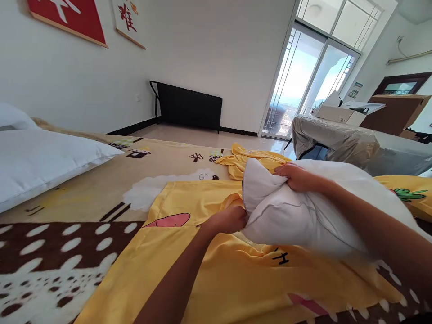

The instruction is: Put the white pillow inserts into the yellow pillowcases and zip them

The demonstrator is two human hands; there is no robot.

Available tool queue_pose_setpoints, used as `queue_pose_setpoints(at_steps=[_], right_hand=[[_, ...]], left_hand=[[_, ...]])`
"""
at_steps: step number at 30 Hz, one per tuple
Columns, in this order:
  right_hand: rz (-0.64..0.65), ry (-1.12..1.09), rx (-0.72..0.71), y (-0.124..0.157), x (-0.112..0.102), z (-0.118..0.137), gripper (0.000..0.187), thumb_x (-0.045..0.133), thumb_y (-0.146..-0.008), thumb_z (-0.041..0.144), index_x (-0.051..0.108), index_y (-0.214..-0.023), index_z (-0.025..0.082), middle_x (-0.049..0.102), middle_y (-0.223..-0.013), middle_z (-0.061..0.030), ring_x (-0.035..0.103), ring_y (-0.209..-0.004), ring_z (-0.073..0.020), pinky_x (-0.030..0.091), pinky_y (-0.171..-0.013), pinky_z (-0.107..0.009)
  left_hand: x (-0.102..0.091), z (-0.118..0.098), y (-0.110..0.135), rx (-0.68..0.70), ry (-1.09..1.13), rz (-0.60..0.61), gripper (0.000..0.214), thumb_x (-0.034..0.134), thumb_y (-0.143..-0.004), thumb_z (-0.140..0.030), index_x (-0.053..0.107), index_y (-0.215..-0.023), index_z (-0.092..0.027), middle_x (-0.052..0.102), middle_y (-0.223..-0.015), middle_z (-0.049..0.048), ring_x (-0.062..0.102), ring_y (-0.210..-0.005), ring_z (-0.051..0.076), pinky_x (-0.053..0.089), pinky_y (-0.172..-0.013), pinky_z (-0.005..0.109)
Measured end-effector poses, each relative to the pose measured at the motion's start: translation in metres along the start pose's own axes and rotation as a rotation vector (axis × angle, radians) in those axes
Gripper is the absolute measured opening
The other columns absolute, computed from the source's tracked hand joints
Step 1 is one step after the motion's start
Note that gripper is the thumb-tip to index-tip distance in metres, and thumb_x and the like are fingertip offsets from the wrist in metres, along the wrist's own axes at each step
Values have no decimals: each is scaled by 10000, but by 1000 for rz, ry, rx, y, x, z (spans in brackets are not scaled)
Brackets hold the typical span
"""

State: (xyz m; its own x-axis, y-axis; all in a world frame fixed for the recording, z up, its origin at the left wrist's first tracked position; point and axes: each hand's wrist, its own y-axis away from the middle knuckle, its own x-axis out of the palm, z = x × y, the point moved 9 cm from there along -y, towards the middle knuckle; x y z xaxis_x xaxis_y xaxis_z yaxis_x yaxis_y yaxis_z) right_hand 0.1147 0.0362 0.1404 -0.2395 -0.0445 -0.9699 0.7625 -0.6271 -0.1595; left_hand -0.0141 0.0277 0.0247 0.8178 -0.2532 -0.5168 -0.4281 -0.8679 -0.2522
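Observation:
A yellow pillowcase [216, 279] with printed pictures lies spread on the bed. My left hand [229, 219] is closed on the edge of its opening, by the near corner of a white pillow [324, 211]. Fingers of my right hand [297, 176] are wrapped round a bunched fold at the top of that pillow. The pillow's end rests at the pillowcase's mouth; how far it reaches inside is hidden. Part of my left fingers is out of sight behind the cloth.
Other white pillows [50, 162] lie at the left. Behind my hands is a crumpled yellow cloth [256, 157]; another yellow piece [411, 193] sits at the right. The patterned blanket [84, 243] covers the bed. Beyond stand a black folded frame [189, 105] and a plastic-covered table [337, 135] with boxes.

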Motion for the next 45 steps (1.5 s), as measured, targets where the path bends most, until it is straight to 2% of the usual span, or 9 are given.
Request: queue_pose_setpoints(at_steps=[4, 7, 12, 17, 23, 29, 33, 39, 45], right_hand=[[-27, -304, 117, -2, 65, -48, 237, 353, -494, 118, 557, -604, 168, 611, -680, -11, 550, -698, -159, 411, -670, -268], [-28, -336, 119, -6, 92, -55, 246, 338, -470, 119, 548, -589, 164, 597, -655, 1, 541, -677, -147, 403, -655, -253], [-14, -448, 131, -7, 91, -62, 406, 343, -458, 120, 641, -732, 152, 676, -800, -25, 594, -794, -179, 450, -740, -279], [-73, -524, 111, 1, 80, -68, 609, 394, -458, 96, 663, -1001, 162, 689, -1022, -37, 591, -988, -224, 431, -900, -348], [-109, -522, 95, 8, 78, -70, 530, 475, -540, 95, 629, -1045, 138, 678, -1020, -57, 588, -942, -215, 439, -859, -344], [-165, -524, 83, 11, 76, -67, 478, 484, -565, 101, 602, -1026, 137, 664, -993, -65, 590, -932, -210, 445, -830, -337], [-222, -369, 157, 14, 75, -64, 514, 457, -555, 72, 584, -1046, 153, 668, -997, -67, 599, -911, -209, 436, -819, -344], [-256, 118, 227, 26, 60, -33, 577, 445, -622, 50, 547, -1182, 145, 630, -1155, -119, 558, -1078, -254, 367, -945, -417], [-264, 405, 314, 46, 18, 16, 333, 452, -833, 167, 591, -1136, 176, 652, -1121, -105, 602, -988, -250, 434, -857, -388]], left_hand=[[-24, 21, -7, -90, 33, -51, 360, 511, -618, -173, 705, -920, -195, 716, -990, 98, 646, -878, 239, 486, -786, 325], [-29, 35, -13, -157, 284, -147, 524, 465, -763, -289, 525, -1265, -151, 572, -1296, 138, 547, -1158, 239, 436, -954, 350], [0, 25, -15, -67, 559, -11, 552, 531, -802, -531, 548, -1209, -159, 591, -1255, 114, 530, -1150, 261, 427, -970, 361], [4, 0, -7, 3, 270, 34, 808, 674, -637, -632, 478, -1270, -169, 560, -1249, 145, 516, -1141, 330, 433, -952, 422], [23, -44, 11, 89, -105, 120, 1170, 806, -420, -628, 338, -1398, -188, 372, -1430, 193, 320, -1321, 430, 309, -1056, 545], [28, -60, 10, 129, -190, -199, 696, 717, -642, -564, 483, -1183, -194, 530, -1215, 159, 474, -1166, 351, 365, -992, 507], [21, -52, 4, 158, -50, -236, 266, 677, -727, -417, 533, -817, -212, 554, -1169, 101, 505, -1129, 267, 408, -955, 370], [13, -38, -2, 150, 192, -209, 273, 643, -743, -352, 460, -615, -194, 629, -1133, 72, 554, -1053, 226, 411, -878, 285], [-8, 16, -10, -49, 397, -373, 333, 659, -695, -417, 445, -602, -178, 431, -612, -47, 407, -622, 103, 330, -589, 216]])
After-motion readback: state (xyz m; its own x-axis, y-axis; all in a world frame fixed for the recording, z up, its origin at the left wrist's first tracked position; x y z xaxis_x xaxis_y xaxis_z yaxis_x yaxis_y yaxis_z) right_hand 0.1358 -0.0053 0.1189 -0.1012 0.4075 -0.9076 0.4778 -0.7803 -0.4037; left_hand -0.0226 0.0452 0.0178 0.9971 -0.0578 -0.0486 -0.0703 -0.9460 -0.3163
